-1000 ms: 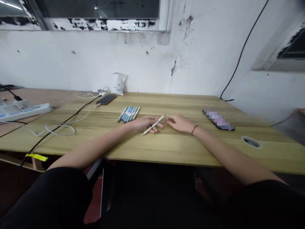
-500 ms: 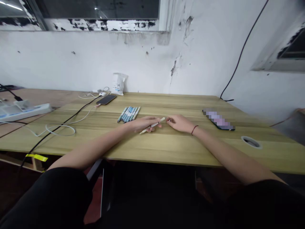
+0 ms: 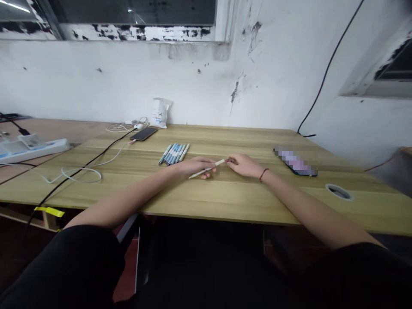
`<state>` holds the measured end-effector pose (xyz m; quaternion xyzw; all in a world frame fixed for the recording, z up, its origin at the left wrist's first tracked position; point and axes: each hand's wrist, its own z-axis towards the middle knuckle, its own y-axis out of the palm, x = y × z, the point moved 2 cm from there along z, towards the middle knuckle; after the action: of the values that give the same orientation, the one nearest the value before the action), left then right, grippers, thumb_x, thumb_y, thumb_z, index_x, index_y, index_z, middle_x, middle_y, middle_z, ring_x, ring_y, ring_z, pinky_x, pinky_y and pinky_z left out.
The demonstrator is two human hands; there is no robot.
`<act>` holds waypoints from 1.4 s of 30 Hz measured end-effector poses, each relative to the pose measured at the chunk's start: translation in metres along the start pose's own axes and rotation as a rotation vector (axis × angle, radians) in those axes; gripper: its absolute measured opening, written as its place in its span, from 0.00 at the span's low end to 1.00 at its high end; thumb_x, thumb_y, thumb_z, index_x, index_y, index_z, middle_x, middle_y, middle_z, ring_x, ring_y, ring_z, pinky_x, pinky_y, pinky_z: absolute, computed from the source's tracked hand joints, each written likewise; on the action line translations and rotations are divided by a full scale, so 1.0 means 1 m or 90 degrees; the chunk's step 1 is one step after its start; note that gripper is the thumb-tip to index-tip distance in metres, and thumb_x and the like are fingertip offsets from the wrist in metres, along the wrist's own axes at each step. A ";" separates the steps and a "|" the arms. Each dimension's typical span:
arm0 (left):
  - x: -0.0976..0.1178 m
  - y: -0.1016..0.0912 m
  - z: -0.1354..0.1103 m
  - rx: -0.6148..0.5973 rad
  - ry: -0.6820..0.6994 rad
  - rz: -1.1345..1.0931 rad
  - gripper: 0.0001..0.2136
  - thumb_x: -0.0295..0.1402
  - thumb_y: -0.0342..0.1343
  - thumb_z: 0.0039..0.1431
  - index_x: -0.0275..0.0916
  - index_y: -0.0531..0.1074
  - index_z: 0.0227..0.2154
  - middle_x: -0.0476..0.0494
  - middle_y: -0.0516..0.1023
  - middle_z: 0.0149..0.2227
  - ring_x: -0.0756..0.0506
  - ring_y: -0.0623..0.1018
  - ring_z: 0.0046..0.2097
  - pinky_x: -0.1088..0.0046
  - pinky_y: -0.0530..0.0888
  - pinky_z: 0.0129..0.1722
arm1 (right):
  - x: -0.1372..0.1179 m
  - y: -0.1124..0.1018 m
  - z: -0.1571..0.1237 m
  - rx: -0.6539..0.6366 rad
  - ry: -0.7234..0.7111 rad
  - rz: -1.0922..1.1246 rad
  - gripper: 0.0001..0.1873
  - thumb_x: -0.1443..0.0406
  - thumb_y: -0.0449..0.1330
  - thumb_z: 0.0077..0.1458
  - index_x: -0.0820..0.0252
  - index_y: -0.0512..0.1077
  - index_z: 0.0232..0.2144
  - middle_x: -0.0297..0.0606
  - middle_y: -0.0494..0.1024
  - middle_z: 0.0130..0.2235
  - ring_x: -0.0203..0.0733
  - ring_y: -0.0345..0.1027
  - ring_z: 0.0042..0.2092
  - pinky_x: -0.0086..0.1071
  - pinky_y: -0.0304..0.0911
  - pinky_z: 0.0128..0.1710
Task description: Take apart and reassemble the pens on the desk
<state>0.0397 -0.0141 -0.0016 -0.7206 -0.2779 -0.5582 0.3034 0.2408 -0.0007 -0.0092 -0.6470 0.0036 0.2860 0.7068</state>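
Observation:
My left hand rests on the wooden table with its fingers closed around a thin white pen that points up and to the right. My right hand lies just to the right, its fingertips pinched at the pen's far tip. What the pinch holds is too small to make out. A red band circles the right wrist. A row of several blue and white pens lies side by side just beyond my left hand.
A dark phone on a cable lies at the back left, beside a small white packet. Another phone lies to the right, near a round cable hole. A power strip and loose cables are at the left.
The white pen has tilted flatter and lower in my left hand. My right hand has closed in on its far tip.

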 end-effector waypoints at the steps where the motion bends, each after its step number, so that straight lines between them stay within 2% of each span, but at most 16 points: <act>1: 0.001 0.001 -0.001 -0.004 0.001 -0.002 0.09 0.35 0.56 0.55 0.33 0.72 0.33 0.47 0.72 0.29 0.55 0.70 0.27 0.80 0.67 0.26 | 0.001 0.000 0.001 0.003 0.007 0.011 0.11 0.64 0.53 0.55 0.60 0.73 0.38 0.41 0.78 0.34 0.40 0.67 0.32 0.31 0.57 0.31; 5: 0.001 0.002 -0.002 -0.008 -0.003 -0.016 0.08 0.34 0.56 0.55 0.33 0.71 0.32 0.46 0.74 0.29 0.55 0.71 0.26 0.79 0.68 0.26 | 0.006 -0.004 0.002 0.021 0.021 0.036 0.10 0.67 0.55 0.53 0.59 0.73 0.38 0.42 0.78 0.38 0.42 0.68 0.36 0.32 0.60 0.35; 10: -0.003 0.000 0.003 -0.005 -0.004 -0.042 0.08 0.33 0.53 0.57 0.32 0.71 0.35 0.41 0.76 0.37 0.55 0.73 0.27 0.79 0.69 0.26 | 0.009 -0.015 0.002 0.024 0.019 0.101 0.08 0.66 0.58 0.51 0.60 0.73 0.34 0.41 0.77 0.36 0.40 0.69 0.36 0.33 0.62 0.38; 15: -0.006 -0.002 0.006 -0.011 -0.021 -0.053 0.10 0.33 0.50 0.59 0.33 0.70 0.39 0.39 0.77 0.38 0.54 0.74 0.27 0.79 0.71 0.27 | 0.004 -0.025 -0.001 -0.012 -0.001 0.266 0.10 0.62 0.60 0.49 0.61 0.71 0.34 0.39 0.76 0.35 0.37 0.68 0.33 0.32 0.63 0.34; 18: -0.006 -0.002 0.006 -0.013 -0.022 -0.057 0.10 0.33 0.49 0.60 0.33 0.71 0.40 0.40 0.77 0.37 0.53 0.74 0.27 0.79 0.71 0.27 | 0.000 -0.029 -0.004 -0.020 -0.005 0.320 0.11 0.61 0.60 0.48 0.61 0.70 0.34 0.39 0.76 0.35 0.37 0.68 0.32 0.32 0.64 0.33; 26: -0.005 -0.003 0.005 -0.014 -0.011 -0.033 0.12 0.34 0.50 0.58 0.33 0.71 0.41 0.41 0.77 0.37 0.54 0.72 0.25 0.80 0.68 0.24 | -0.004 -0.028 -0.006 -0.015 -0.033 0.328 0.12 0.60 0.60 0.49 0.60 0.70 0.36 0.37 0.75 0.31 0.36 0.67 0.31 0.32 0.64 0.32; 31: -0.004 -0.002 0.004 -0.016 0.011 -0.013 0.12 0.35 0.50 0.58 0.33 0.72 0.39 0.42 0.76 0.36 0.55 0.69 0.25 0.81 0.65 0.21 | -0.006 -0.024 -0.006 -0.021 -0.067 0.326 0.12 0.60 0.60 0.50 0.60 0.70 0.36 0.39 0.76 0.35 0.37 0.68 0.32 0.34 0.66 0.34; 36: -0.002 0.000 0.001 -0.026 0.020 -0.010 0.10 0.35 0.52 0.56 0.32 0.71 0.34 0.43 0.75 0.31 0.56 0.68 0.23 0.80 0.63 0.21 | -0.011 -0.023 -0.008 -0.027 -0.095 0.331 0.13 0.59 0.60 0.50 0.60 0.72 0.37 0.40 0.77 0.36 0.40 0.70 0.35 0.37 0.67 0.37; 42: -0.002 0.001 0.001 -0.023 0.019 -0.052 0.11 0.34 0.54 0.56 0.37 0.65 0.40 0.44 0.75 0.33 0.57 0.65 0.21 0.82 0.58 0.18 | -0.012 -0.021 -0.008 -0.019 -0.096 0.349 0.14 0.57 0.61 0.49 0.60 0.71 0.35 0.39 0.77 0.34 0.39 0.70 0.33 0.37 0.67 0.36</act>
<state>0.0412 -0.0142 -0.0041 -0.7057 -0.2925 -0.5857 0.2708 0.2424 -0.0126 0.0127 -0.6092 0.1218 0.5135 0.5919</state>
